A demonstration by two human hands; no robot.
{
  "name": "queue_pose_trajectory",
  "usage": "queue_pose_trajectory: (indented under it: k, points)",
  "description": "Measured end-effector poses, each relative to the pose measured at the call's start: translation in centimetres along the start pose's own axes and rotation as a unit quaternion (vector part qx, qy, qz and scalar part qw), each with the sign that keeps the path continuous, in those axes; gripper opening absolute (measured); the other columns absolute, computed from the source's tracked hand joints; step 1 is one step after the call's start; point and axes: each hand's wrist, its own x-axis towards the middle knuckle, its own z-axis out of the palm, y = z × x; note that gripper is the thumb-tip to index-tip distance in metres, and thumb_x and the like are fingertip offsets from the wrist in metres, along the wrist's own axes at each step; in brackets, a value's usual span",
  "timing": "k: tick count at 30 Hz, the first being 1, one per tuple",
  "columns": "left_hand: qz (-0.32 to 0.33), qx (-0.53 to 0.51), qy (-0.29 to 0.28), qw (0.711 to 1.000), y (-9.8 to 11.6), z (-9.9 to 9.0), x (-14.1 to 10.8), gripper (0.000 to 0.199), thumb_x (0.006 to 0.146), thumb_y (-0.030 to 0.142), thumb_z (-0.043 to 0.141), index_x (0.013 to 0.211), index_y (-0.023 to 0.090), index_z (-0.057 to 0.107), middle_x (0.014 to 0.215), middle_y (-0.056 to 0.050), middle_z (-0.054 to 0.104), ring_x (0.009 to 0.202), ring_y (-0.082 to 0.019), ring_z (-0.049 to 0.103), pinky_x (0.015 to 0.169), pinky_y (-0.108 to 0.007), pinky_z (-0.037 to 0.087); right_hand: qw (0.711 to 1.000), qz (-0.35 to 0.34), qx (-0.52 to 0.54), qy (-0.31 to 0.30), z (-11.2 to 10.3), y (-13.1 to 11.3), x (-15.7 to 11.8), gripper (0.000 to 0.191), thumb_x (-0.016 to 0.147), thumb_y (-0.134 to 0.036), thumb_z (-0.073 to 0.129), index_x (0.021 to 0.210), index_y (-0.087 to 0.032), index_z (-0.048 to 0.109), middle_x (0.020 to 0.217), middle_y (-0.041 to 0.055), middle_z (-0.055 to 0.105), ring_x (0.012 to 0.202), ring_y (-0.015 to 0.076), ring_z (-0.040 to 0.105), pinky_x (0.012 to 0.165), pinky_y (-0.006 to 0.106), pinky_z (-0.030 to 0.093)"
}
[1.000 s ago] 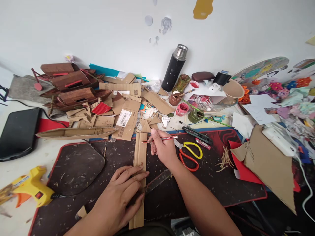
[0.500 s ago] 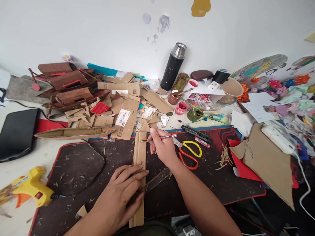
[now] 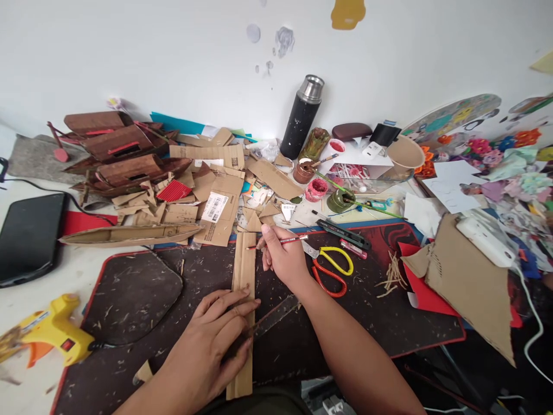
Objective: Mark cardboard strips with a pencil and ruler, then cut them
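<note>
A long cardboard strip (image 3: 242, 262) lies on the dark mat, running away from me. My left hand (image 3: 227, 328) rests flat across its nearer half, fingers extended. From under that hand a clear ruler (image 3: 276, 314) slants out to the right. My right hand (image 3: 281, 253) is closed round a red pencil (image 3: 292, 240), whose tip points left over the far part of the strip. Just right of this hand lie scissors (image 3: 334, 268) with one yellow and one red handle. Behind them is a dark utility knife (image 3: 341, 232).
A yellow glue gun (image 3: 54, 331) lies at left, its cord crossing the mat (image 3: 138, 288). Cardboard scraps (image 3: 220, 207), brown model boats (image 3: 125, 144) and a cardboard hull (image 3: 129, 234) crowd the back left. A black flask (image 3: 302, 118) and open paint jars (image 3: 317, 189) stand behind.
Both hands, the strip and the pencil keep practically the same places. The whole view has shifted very slightly.
</note>
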Motion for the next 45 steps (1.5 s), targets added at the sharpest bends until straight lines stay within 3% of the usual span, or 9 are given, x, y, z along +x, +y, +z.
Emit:
queue_pose_trajectory:
  k: [15,45]
  points:
    - [0.025,0.023,0.011,0.999,0.08,-0.53,0.54,0.019,0.100,0.012,0.060,0.111,0.024,0.068,0.138,-0.009,0.082,0.141,-0.026,0.066,0.118,-0.046,0.046,1.000,0.001,0.010,0.001,0.09,-0.29,0.01,0.064,0.099,-0.083,0.062,0.075,-0.023,0.062,0.043,-0.0083,0.047,0.034,0.0119,0.052,0.037,0.021,0.037]
    - [0.014,0.024,-0.003,1.000,-0.10,-0.05,-0.04,0.016,0.103,0.013,0.057,0.110,0.026,0.064,0.143,-0.008,0.080,0.146,-0.026,0.063,0.120,-0.049,0.044,1.000,0.007,0.002,-0.002,0.16,-0.72,0.05,0.066,0.097,-0.086,0.060,0.076,-0.024,0.061,0.043,-0.0088,0.045,0.034,0.0127,0.051,0.036,0.022,0.037]
